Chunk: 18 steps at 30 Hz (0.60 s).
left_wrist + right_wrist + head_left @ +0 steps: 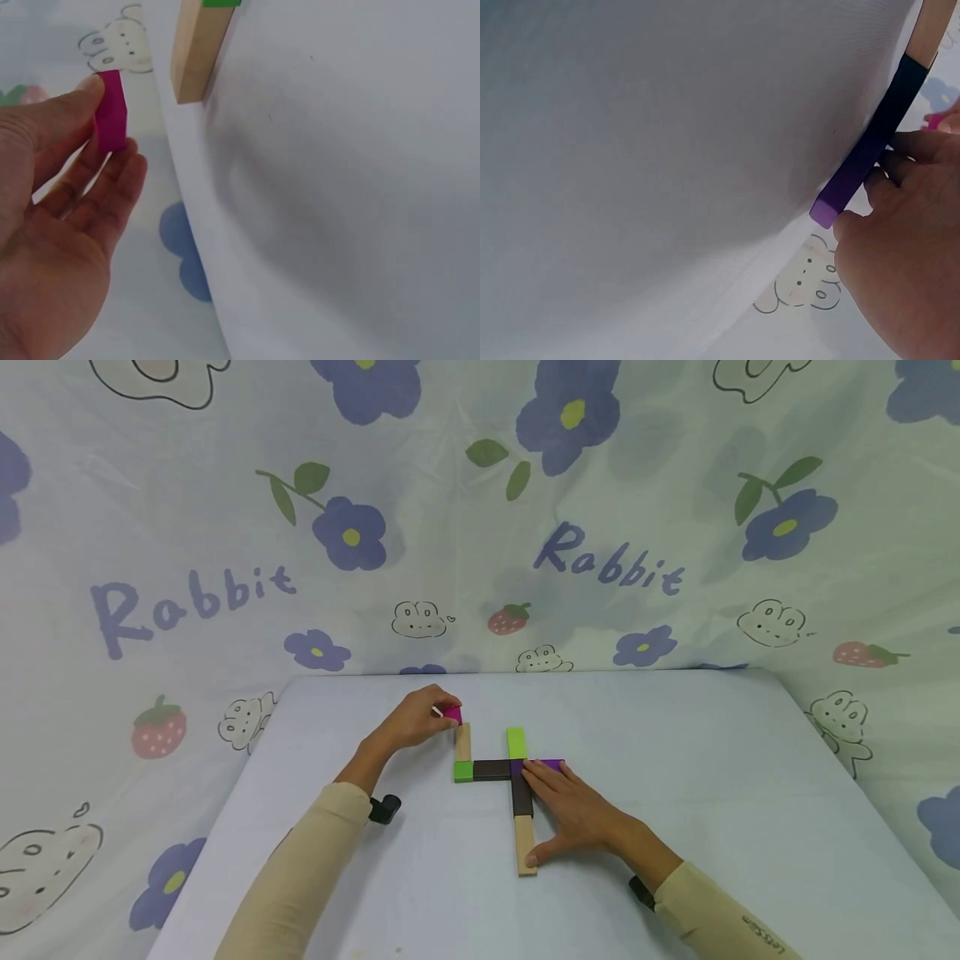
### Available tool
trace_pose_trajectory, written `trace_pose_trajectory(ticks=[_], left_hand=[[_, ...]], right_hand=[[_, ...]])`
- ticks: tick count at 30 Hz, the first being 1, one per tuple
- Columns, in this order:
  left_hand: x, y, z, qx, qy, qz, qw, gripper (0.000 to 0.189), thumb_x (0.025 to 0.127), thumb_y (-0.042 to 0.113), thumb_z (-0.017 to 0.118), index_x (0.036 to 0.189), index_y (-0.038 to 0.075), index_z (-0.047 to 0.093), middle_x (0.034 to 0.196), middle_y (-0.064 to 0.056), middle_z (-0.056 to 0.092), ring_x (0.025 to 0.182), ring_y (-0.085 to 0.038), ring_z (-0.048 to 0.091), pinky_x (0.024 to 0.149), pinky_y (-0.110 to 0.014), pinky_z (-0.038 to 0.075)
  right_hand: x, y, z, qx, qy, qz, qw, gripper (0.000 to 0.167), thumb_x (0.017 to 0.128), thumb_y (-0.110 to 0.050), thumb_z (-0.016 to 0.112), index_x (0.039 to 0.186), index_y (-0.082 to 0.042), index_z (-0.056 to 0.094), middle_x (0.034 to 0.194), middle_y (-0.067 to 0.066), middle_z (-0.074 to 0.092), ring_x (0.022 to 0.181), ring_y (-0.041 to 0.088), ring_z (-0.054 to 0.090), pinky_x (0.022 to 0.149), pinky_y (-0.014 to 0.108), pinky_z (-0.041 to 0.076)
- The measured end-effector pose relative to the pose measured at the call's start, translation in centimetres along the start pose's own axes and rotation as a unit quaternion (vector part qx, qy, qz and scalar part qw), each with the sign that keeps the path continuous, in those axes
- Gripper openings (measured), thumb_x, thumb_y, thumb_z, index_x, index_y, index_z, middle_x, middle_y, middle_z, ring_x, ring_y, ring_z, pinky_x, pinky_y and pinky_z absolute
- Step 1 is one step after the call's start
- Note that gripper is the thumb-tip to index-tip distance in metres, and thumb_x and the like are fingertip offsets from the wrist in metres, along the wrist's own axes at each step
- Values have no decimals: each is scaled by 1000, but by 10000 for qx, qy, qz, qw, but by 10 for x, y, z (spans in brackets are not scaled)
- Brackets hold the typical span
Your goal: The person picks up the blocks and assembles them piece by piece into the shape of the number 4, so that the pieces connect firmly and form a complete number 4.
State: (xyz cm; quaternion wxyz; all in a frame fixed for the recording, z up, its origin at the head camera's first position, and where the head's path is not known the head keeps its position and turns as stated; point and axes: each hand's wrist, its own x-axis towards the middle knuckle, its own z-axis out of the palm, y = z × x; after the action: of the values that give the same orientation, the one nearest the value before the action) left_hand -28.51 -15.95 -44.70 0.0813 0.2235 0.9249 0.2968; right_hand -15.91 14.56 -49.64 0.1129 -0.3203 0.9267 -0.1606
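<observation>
In the head view my left hand [418, 718] pinches a small magenta block [452, 714] between thumb and fingers, by the far end of a plain wooden block [462, 742]. The left wrist view shows that magenta block [111, 112] apart from the wooden one [199, 56]. A green block [463, 771] adjoins a dark brown block [491, 770]. Spread flat, my right hand [573, 810] covers part of a purple block [553, 765]; its thumb touches a second plain wooden block [524, 847]. Between them lies another dark block [522, 797], below a lime block [517, 743].
The blocks lie end to end in a branching layout on a white-covered table [675, 735]. Behind its far edge hangs a patterned cloth [450, 527] with flowers and rabbits. Black straps with small devices [386, 810] sit at the wrists.
</observation>
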Motion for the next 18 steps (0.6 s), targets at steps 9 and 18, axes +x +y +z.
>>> trace_pose_trajectory(ticks=[9, 18], left_hand=[[9, 0, 3, -42, -16, -25, 10000, 35, 93, 8, 73, 127, 0, 67, 116, -11, 62, 108, -27, 61, 94, -38, 53], [16, 3, 6, 3, 37, 70, 10000, 35, 92, 7, 73, 126, 0, 67, 116, -12, 62, 108, -27, 61, 95, -39, 53]], right_hand=[[1, -1, 1, -21, -13, 11, 10000, 131, 65, -81, 73, 161, -6, 24, 168, 8, 20, 154, 26, 14, 122, 53, 10], [1, -1, 0, -81, -51, 65, 9999, 132, 65, -83, 72, 161, -6, 24, 168, 7, 19, 154, 25, 13, 122, 52, 9]])
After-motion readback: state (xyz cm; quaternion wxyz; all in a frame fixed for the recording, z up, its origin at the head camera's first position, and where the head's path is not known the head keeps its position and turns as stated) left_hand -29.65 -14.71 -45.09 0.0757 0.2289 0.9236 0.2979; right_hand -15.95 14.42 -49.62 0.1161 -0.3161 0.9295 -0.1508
